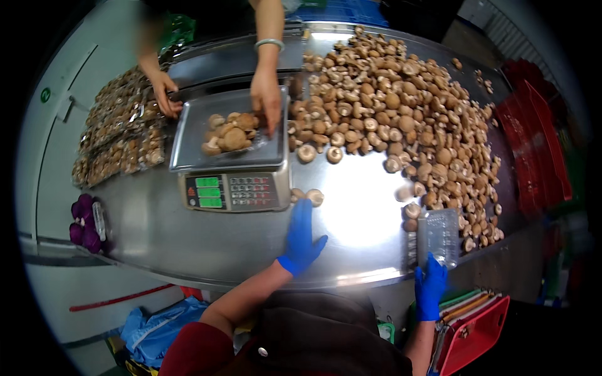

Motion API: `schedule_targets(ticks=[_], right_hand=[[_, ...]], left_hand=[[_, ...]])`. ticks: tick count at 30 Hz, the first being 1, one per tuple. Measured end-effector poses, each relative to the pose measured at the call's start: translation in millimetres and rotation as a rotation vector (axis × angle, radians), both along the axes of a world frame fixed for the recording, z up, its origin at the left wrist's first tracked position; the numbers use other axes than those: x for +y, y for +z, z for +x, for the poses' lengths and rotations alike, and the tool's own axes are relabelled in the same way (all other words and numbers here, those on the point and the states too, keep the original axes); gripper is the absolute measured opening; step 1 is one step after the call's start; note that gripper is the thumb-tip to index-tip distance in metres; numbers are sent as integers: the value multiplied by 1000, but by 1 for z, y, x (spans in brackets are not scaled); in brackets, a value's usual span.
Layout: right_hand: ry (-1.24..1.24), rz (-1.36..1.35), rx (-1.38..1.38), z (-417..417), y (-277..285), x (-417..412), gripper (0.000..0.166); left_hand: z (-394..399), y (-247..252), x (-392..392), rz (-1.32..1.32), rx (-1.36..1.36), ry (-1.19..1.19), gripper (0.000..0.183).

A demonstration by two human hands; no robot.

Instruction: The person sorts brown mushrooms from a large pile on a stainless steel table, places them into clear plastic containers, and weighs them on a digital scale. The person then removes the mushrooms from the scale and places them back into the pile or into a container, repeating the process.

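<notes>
My left hand (301, 242), in a blue glove, reaches over the steel table (225, 244) with its thumb spread. Its fingertips are beside two loose mushrooms (315, 197) at the right side of the digital scale (235, 191). I cannot tell whether they touch. At the table's near edge, my right hand (430, 289), also blue-gloved, grips the near end of a clear plastic tray (439, 230). This tray lies against the edge of a large heap of brown mushrooms (400, 103). Several mushrooms (233, 134) rest on the scale's pan, apparently in a clear tray.
Across the table, another person's bare hands (266, 96) are at the scale. Wrapped mushroom packs (124, 122) are stacked at left, near a purple bundle (85, 223). A red crate (536, 145) stands at far right; stacked baskets (477, 333) sit below my right arm.
</notes>
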State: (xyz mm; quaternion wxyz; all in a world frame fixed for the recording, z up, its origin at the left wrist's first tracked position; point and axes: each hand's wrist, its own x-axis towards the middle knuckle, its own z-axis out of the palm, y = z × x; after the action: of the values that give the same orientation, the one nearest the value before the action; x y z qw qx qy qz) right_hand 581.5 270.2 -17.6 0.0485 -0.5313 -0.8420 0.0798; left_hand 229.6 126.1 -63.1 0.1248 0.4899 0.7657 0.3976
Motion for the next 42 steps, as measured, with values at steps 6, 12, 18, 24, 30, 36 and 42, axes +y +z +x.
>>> schedule_targets(ticks=[6,12,18,24,30,36,42], right_hand=[[55,-5,71,0,12,1,61],[5,-75,239,-5,18,9,66],[-31,-26,279,3,12,5,62],[11,25,273,5,23,6,44],[-144,251,435,-12,60,3,22],[123,39,779,-93,79,8,24],[570,-177,507,-182,29,13,17]], left_hand=[[-5,-27,57,67,62,70,101],[-26,-36,126,158,204,18,97],[-17,-32,111,231,207,-65,91],[-4,-14,40,105,147,-67,83],[2,10,6,154,130,-46,77],[13,26,3,131,-861,17,71],[-17,60,4,-30,-1878,149,94]])
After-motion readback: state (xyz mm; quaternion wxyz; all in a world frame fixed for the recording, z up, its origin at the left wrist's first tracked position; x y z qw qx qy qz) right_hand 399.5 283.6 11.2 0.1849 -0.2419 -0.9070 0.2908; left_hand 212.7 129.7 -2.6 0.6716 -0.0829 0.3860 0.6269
